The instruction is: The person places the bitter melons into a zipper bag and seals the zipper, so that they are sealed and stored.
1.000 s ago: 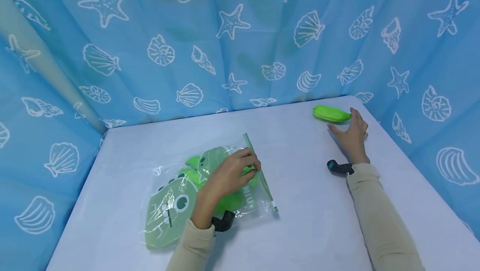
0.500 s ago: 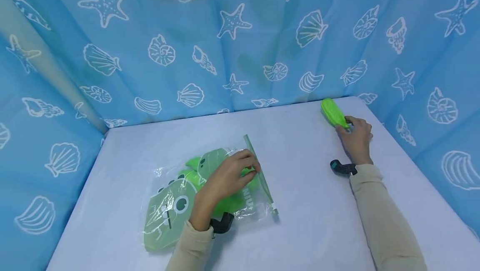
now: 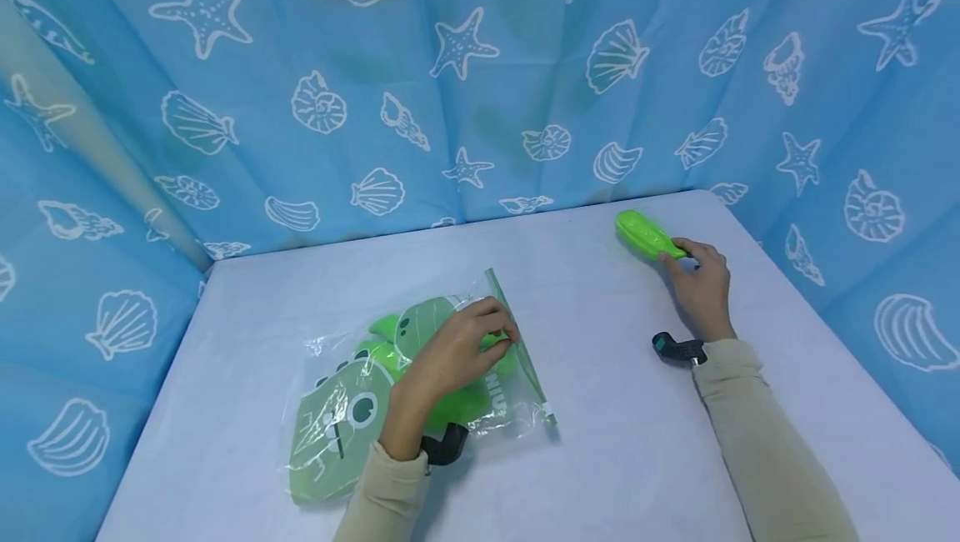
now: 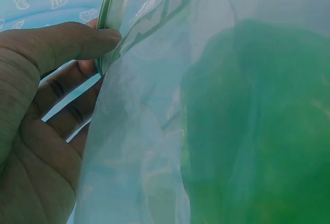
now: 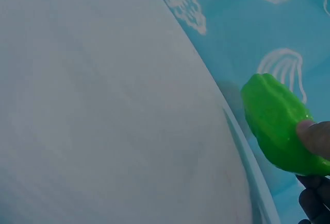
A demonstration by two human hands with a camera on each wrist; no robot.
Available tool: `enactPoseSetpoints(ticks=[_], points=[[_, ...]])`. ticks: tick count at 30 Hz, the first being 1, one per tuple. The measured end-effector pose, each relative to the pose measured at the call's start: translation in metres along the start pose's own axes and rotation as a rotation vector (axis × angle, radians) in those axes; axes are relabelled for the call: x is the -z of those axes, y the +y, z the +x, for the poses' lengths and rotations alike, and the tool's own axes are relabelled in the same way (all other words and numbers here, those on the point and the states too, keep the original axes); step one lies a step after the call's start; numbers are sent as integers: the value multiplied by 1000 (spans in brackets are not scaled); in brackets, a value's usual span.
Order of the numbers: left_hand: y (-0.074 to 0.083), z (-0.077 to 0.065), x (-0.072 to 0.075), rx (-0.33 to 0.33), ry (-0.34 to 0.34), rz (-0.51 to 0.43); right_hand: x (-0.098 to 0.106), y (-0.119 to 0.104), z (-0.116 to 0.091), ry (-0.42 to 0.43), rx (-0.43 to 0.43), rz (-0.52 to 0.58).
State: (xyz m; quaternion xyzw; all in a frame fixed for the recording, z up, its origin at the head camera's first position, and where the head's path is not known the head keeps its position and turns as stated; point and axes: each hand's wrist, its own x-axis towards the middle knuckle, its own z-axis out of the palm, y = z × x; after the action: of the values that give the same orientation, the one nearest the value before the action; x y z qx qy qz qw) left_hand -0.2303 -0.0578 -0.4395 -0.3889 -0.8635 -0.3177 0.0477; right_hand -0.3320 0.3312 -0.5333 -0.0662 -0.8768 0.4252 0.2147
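Note:
A clear zip bag printed with green cartoon dinosaurs lies on the table, bright green things showing inside it. My left hand pinches its green zip edge between thumb and fingers; the left wrist view has the thumb on that edge. At the back right, my right hand grips a bright green, ridged toy vegetable by its narrow end. In the right wrist view the thumb presses on the ridged toy vegetable, while the other fingers are partly out of frame.
A white-covered table spreads under both hands. Blue curtains with white shells and starfish stand along its back and sides. A black wrist camera sits by the left wrist, another wrist camera by the right.
My right hand has taken hold of the green ridged toy vegetable, turned it, and brought it slightly left and nearer. My left hand keeps its pinch on the bag's zip edge.

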Motion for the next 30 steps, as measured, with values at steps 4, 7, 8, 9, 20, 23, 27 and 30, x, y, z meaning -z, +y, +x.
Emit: enactPoseSetpoints(ticks=[4, 7, 8, 9, 20, 23, 27, 30], points=[[-1, -1, 1, 7, 15, -28, -11, -23, -8, -52, 79, 14], [-2, -1, 1, -2, 29, -60, -17, -38, -13, -100, 144, 15], [-2, -1, 1, -7, 31, -65, -18, -42, -15, -118, 158, 14], [-2, -1, 1, -12, 33, -71, -19, -45, -17, -134, 171, 9], [-2, -2, 2, 3, 22, -72, -12, -59, -28, -249, 200, 18], [-2, -2, 3, 1, 26, -58, -8, -66, -28, -267, 224, 23], [-1, -2, 4, -5, 32, -49, -3, -73, -28, -290, 246, 31], [-1, -2, 4, -5, 28, -48, -2, -75, -28, -318, 255, 44]])
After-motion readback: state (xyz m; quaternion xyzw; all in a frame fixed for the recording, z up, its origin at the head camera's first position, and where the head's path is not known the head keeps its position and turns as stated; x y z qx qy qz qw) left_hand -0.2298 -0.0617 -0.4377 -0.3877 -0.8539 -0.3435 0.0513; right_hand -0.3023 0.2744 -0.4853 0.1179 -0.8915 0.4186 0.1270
